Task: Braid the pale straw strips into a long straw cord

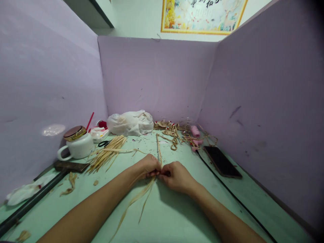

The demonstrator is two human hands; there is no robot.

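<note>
My left hand [150, 165] and my right hand [174, 174] meet over the middle of the table, their fingers pinched on a thin braided straw cord [159, 148]. The finished-looking braid runs away from me, up from between the fingers. Loose flat straw strands [135, 199] trail from the pinch toward my body. The fingertips of both hands nearly touch, and the exact crossing of the strands is hidden behind them. Left of my left hand lies a bundle of dry straw strips [108, 153], with one strip reaching toward the wrist.
On the left stand a lidded white mug [80, 146], a hammer [60, 170] and black-handled scissors [103, 143]. A white plastic bag [130, 123] sits at the back beside braided straw pieces [172, 131]. Right are pink spools [195, 131], a phone [222, 162] and a black cable [227, 189]. Purple partitions [157, 74] enclose the table.
</note>
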